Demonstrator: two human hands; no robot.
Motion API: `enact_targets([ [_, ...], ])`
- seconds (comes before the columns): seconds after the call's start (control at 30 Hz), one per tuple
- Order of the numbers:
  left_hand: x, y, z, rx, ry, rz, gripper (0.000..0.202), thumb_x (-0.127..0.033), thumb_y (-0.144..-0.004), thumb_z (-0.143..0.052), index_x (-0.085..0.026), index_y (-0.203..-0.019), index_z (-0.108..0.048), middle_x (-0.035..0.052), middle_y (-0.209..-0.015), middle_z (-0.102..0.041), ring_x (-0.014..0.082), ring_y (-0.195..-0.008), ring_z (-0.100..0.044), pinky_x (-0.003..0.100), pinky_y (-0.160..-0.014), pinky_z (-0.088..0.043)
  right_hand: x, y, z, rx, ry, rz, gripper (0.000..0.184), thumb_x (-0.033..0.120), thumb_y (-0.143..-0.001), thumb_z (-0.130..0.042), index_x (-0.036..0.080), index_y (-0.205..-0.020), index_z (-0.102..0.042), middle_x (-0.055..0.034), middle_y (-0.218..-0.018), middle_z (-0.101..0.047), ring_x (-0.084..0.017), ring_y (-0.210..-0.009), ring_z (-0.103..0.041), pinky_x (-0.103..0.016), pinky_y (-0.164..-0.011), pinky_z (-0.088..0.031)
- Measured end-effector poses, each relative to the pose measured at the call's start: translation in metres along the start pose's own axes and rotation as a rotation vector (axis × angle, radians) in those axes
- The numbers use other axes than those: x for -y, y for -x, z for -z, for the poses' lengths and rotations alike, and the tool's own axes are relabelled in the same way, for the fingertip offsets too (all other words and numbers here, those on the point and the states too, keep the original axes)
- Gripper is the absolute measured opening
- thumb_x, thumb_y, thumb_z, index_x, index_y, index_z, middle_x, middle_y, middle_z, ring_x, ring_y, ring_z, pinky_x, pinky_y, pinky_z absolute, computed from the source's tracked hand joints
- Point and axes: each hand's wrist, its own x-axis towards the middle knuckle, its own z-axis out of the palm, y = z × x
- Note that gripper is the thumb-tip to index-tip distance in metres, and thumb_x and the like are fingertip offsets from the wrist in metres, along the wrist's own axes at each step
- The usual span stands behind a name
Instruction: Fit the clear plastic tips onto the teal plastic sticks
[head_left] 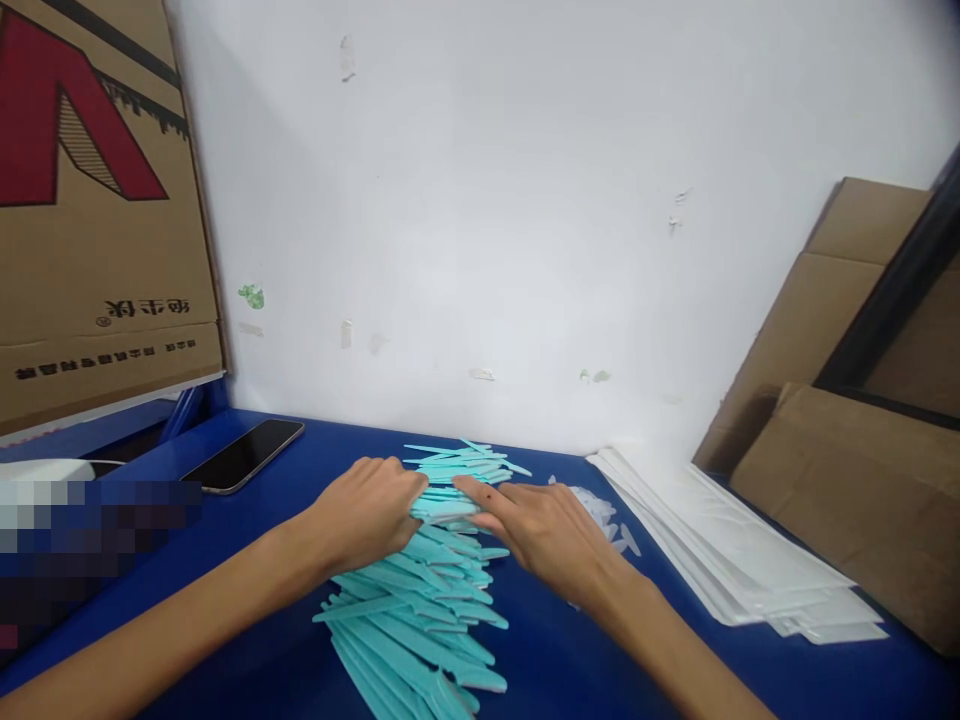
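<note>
A long heap of turquoise plastic knives (pixel 424 610) lies on the blue table (pixel 570 660), running from the near edge toward the wall. My left hand (pixel 364 515) rests on the heap's left side, fingers curled and pinching a few knives at the top. My right hand (pixel 544 525) lies on the right side, its index finger stretched out across the same knives and the other fingers bent. A small red mark shows on that finger.
A stack of clear plastic sleeves (pixel 731 555) lies to the right, with loose clear pieces (pixel 596 505) beside my right hand. A black phone (pixel 244 455) sits at the left. Cardboard boxes stand at far left (pixel 97 220) and right (pixel 855 480). A white wall is behind.
</note>
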Motion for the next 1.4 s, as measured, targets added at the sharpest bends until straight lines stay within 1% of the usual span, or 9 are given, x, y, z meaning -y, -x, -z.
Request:
enact_targets([
  [0.13,0.021,-0.001,0.002,-0.001,-0.037,0.082,0.015,-0.013,-0.082,-0.056,-0.019,-0.082,-0.069,0.0112,-0.082,-0.072,0.0304,-0.086,-0.072,0.038,-0.079,-0.053,-0.027,0.009,0.007,-0.117,-0.102,-0.204,0.053,0.042,-0.112,-0.023,0.022,-0.109,-0.072,-0.0072,-0.095,-0.079,-0.022,-0.08,-0.074,-0.03,-0.068,-0.047],
  [0.27,0.027,-0.004,0.001,-0.008,-0.057,0.127,0.017,-0.013,-0.081,-0.055,-0.019,-0.085,-0.07,0.0114,-0.081,-0.073,0.0308,-0.086,-0.072,0.036,-0.078,-0.051,-0.052,0.015,0.014,0.03,0.011,-0.482,0.054,0.042,-0.112,-0.025,0.022,-0.094,-0.072,-0.0076,-0.091,-0.078,-0.023,-0.08,-0.073,-0.031,-0.074,-0.047],
  [0.53,0.011,-0.004,-0.01,0.025,-0.061,0.096,0.02,-0.009,-0.077,-0.057,-0.016,-0.092,-0.068,0.0134,-0.087,-0.075,0.034,-0.085,-0.073,0.033,-0.067,-0.048,-0.076,0.028,-0.003,0.22,0.096,-0.535,0.028,0.028,-0.1,-0.058,0.017,-0.082,-0.076,-0.0151,-0.085,-0.077,-0.03,-0.084,-0.073,-0.035,-0.075,-0.049],
  [0.7,0.008,-0.004,-0.013,0.024,-0.052,0.061,0.021,-0.005,-0.077,-0.056,-0.017,-0.089,-0.066,0.0102,-0.093,-0.077,0.0328,-0.091,-0.074,0.031,-0.066,-0.045,-0.062,0.019,0.004,0.174,0.062,-0.464,0.036,0.037,-0.107,-0.046,0.018,-0.11,-0.076,-0.0145,-0.116,-0.074,-0.032,-0.112,-0.066,-0.043,-0.095,-0.049],
  [0.8,0.005,-0.002,-0.015,0.011,-0.051,0.053,0.022,-0.005,-0.08,-0.055,-0.018,-0.093,-0.067,0.009,-0.095,-0.077,0.0322,-0.091,-0.074,0.032,-0.067,-0.045,-0.031,0.01,0.011,0.081,-0.174,-0.366,0.042,0.05,-0.109,-0.038,0.029,-0.139,-0.058,-0.0048,-0.134,-0.068,-0.021,-0.119,-0.064,-0.035,-0.101,-0.05],
  [0.9,-0.002,0.002,-0.017,0.009,-0.057,0.047,0.025,-0.005,-0.08,-0.058,-0.018,-0.099,-0.067,0.0099,-0.098,-0.077,0.0323,-0.091,-0.074,0.032,-0.068,-0.046,0.005,0.005,0.006,0.045,-0.388,-0.245,0.06,0.062,-0.101,-0.05,0.033,-0.153,-0.041,-0.0047,-0.14,-0.064,-0.023,-0.116,-0.067,-0.039,-0.095,-0.055],
  [0.97,-0.008,0.005,-0.017,0.01,-0.063,0.043,0.024,-0.005,-0.08,-0.059,-0.018,-0.099,-0.067,0.0106,-0.096,-0.077,0.0315,-0.09,-0.074,0.031,-0.069,-0.047,0.022,0.002,-0.004,0.039,-0.339,-0.152,0.064,0.06,-0.098,-0.057,0.029,-0.152,-0.043,-0.0084,-0.135,-0.066,-0.028,-0.116,-0.067,-0.042,-0.092,-0.057],
  [1.1,-0.018,0.009,-0.014,0.025,-0.082,0.015,0.016,-0.008,-0.084,-0.06,-0.017,-0.097,-0.065,0.0107,-0.089,-0.076,0.0298,-0.084,-0.074,0.031,-0.068,-0.047,0.027,0.0,-0.02,-0.055,-0.17,0.042,0.035,0.036,-0.105,-0.053,0.016,-0.134,-0.059,-0.0106,-0.109,-0.074,-0.026,-0.095,-0.071,-0.038,-0.078,-0.057],
  [1.4,-0.023,0.011,-0.007,0.02,-0.012,-0.042,0.003,-0.018,-0.084,-0.058,-0.019,-0.082,-0.058,0.0082,-0.076,-0.07,0.0302,-0.072,-0.069,0.031,-0.057,-0.034,0.009,0.001,0.002,0.001,-0.033,0.202,0.031,0.028,-0.11,-0.038,0.011,-0.124,-0.061,-0.0075,-0.087,-0.066,-0.022,-0.075,-0.058,-0.035,-0.066,-0.045],
])
